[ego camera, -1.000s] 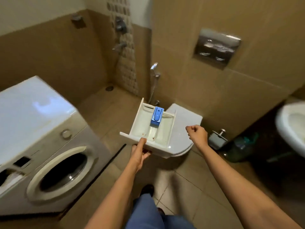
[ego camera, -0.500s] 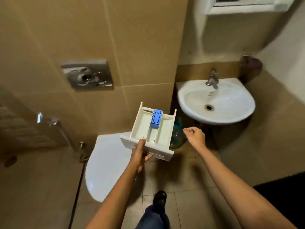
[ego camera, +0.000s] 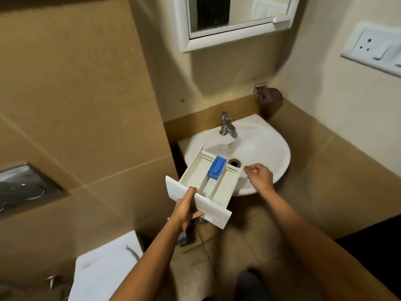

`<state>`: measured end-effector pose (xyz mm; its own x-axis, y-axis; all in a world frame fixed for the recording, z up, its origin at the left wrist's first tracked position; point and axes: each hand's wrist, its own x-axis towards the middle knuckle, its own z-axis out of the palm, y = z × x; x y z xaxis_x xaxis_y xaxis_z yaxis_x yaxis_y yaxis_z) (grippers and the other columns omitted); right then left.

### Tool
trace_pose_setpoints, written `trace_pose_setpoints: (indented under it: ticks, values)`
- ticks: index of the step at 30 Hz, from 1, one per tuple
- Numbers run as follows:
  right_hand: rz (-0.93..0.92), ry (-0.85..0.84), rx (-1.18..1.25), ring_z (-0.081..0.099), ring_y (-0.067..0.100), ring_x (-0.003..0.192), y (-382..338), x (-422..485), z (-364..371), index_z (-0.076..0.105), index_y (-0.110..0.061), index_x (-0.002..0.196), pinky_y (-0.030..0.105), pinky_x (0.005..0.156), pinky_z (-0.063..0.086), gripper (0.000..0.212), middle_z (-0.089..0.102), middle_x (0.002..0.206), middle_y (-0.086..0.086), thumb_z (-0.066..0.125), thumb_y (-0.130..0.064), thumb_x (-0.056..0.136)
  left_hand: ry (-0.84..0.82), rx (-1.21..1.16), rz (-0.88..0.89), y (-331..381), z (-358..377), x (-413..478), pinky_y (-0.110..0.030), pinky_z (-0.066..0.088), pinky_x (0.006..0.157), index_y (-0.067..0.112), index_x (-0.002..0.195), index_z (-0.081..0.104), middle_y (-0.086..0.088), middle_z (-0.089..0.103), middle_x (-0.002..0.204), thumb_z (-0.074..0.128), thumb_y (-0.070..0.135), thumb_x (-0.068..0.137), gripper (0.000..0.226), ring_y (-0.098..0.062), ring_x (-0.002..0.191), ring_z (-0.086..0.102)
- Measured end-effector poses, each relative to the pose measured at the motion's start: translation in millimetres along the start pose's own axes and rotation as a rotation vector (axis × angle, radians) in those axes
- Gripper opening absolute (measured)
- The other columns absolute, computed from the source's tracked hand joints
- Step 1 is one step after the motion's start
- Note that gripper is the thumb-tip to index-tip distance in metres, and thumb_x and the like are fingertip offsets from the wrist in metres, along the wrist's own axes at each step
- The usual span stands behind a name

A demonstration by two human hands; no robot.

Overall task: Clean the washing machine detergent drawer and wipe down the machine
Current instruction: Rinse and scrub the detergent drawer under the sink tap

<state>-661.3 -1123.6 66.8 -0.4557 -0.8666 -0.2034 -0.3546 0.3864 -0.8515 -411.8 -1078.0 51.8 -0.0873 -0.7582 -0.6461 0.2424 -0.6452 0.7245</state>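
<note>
The white detergent drawer (ego camera: 196,177), with a blue insert (ego camera: 216,167) in its middle compartment, hangs out of the machine in front of me. My left hand (ego camera: 186,210) grips its front panel from below, thumb on top. The drawer's far end reaches over the rim of the white corner sink (ego camera: 262,146). My right hand (ego camera: 259,175) hovers just right of the drawer, over the sink's front edge, fingers curled shut with nothing in them. The washing machine is out of view.
A chrome tap (ego camera: 226,124) stands at the back of the sink, and the drain (ego camera: 234,162) shows beside the drawer. A mirror cabinet (ego camera: 234,20) hangs above. The white toilet lid (ego camera: 102,272) is at lower left, a flush plate (ego camera: 23,185) and a wall socket panel (ego camera: 375,47) on the walls.
The view has swung right from the washing machine, past the toilet, to the sink. The drawer, held in my left hand, now reaches over the sink; my right hand stays beside it.
</note>
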Motion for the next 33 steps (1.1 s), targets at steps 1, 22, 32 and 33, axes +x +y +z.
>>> trace_pose_setpoints:
  ticks: [1,22,32,33]
  values:
    - [0.001,0.003,0.011,0.063,0.026,0.087,-1.1,14.6,-3.2,0.064,-0.008,0.086,0.028,0.077,0.045,0.023,0.070,0.086,0.008,0.063,-0.030,0.085,0.010,0.016,-0.007,4.8,7.0,10.1,-0.051,0.056,0.085,0.015,0.113,0.054,-0.022,0.058,0.122,0.063,0.037,0.085,0.037,-0.033,0.109,0.062]
    - [-0.264,-0.434,-0.199,0.061,0.027,0.102,-89.6,271.2,12.5,0.066,0.000,0.104,0.024,0.078,0.040,0.029,0.068,0.106,0.014,0.067,-0.024,0.087,0.232,0.243,-0.171,51.3,130.0,126.5,-0.036,0.058,0.073,0.008,0.100,0.057,-0.012,0.052,0.091,0.061,0.069,0.050,0.079,-0.029,0.076,0.060]
    - [-0.413,-0.518,-0.334,0.050,0.016,0.059,-106.1,289.6,46.0,0.051,-0.011,0.069,0.015,0.045,0.032,0.025,0.052,0.062,0.002,0.066,-0.021,0.087,0.218,0.401,-0.205,64.9,156.1,146.7,-0.033,0.059,0.072,0.007,0.086,0.053,-0.009,0.053,0.082,0.058,0.070,0.060,0.069,-0.025,0.076,0.063]
    - [-0.413,-0.507,-0.369,0.051,0.019,0.063,-106.2,292.0,48.3,0.051,-0.011,0.068,0.022,0.051,0.033,0.026,0.053,0.067,0.005,0.064,-0.023,0.087,0.213,0.420,-0.209,66.1,157.7,150.8,-0.034,0.059,0.073,0.008,0.082,0.053,-0.008,0.052,0.080,0.059,0.067,0.070,0.060,-0.024,0.072,0.062]
